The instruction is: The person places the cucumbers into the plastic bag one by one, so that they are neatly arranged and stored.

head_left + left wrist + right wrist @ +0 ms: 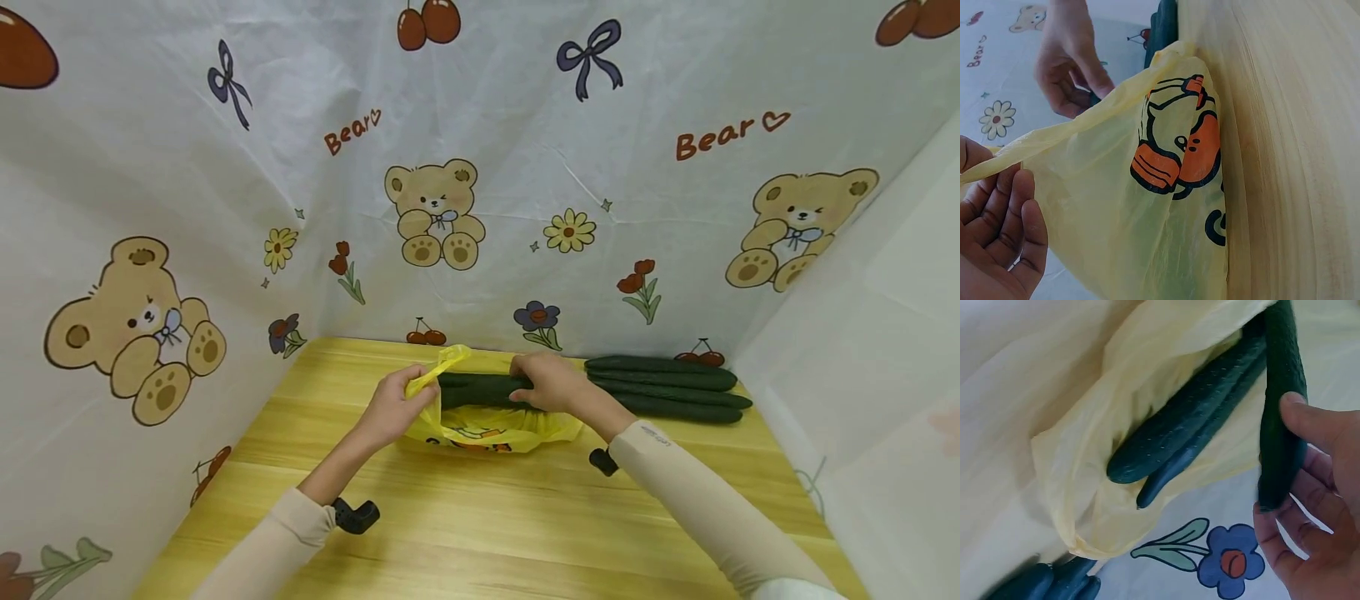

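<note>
A yellow plastic bag with a printed cartoon lies on the table, its mouth held up at the left. My left hand grips the bag's handle between thumb and fingers. A dark green cucumber is in my right hand, thumb on one side and fingers on the other. Its far end reaches into the bag's mouth. Below it in the right wrist view, two more cucumbers lie inside the bag. The left wrist view shows the bag's printed side stretched from the left hand's fingers.
Several cucumbers lie side by side at the back right of the wooden table. A white sheet with bears and flowers hangs behind and at the left. Black camera mounts stick out at the wrists.
</note>
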`<state>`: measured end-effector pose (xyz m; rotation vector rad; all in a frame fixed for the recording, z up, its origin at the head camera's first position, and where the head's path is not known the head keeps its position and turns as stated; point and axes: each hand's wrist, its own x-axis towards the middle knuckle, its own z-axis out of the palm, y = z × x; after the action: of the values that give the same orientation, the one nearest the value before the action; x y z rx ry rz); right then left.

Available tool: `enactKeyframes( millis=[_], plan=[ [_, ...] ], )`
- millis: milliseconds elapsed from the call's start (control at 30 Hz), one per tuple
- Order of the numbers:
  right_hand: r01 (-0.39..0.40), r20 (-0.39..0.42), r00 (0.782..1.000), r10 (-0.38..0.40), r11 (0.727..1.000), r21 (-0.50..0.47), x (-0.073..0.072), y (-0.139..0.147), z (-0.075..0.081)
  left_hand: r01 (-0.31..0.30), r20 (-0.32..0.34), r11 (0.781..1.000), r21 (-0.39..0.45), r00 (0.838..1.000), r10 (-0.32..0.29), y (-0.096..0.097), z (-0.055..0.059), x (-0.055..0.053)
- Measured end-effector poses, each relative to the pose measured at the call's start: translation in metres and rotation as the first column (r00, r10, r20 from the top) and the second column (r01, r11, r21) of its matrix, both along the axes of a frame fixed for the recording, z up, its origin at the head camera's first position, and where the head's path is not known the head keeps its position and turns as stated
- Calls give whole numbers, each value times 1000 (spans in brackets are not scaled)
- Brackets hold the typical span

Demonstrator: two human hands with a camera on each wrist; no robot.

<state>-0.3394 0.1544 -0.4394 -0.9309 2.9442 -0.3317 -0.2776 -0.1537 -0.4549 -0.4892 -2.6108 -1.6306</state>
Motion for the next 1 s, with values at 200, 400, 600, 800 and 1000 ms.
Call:
enactKeyframes(
  millis=[200, 400, 600, 800, 1000],
  plan=[
    [36, 5, 999, -37, 990, 135, -2, 2, -15, 9, 0, 1000, -3, 1000, -9, 2, 0, 0],
    [3, 5, 1000, -4, 995, 97, 0, 6, -30, -4, -4, 1000, -6, 1000, 4, 3, 2, 0],
    [-5, -24, 1000, 7, 997, 79, 0, 11, -25, -10, -12, 1000, -17, 1000, 10, 1, 2, 0],
    [9, -7, 1000, -8, 994, 108, 0, 22, -15, -4, -13, 1000, -10, 1000, 4, -1, 2, 2],
    [40, -6, 999, -39, 991, 124, 2, 50, -15, -12, -4, 1000, -2, 1000, 12, -1, -1, 1]
  ],
)
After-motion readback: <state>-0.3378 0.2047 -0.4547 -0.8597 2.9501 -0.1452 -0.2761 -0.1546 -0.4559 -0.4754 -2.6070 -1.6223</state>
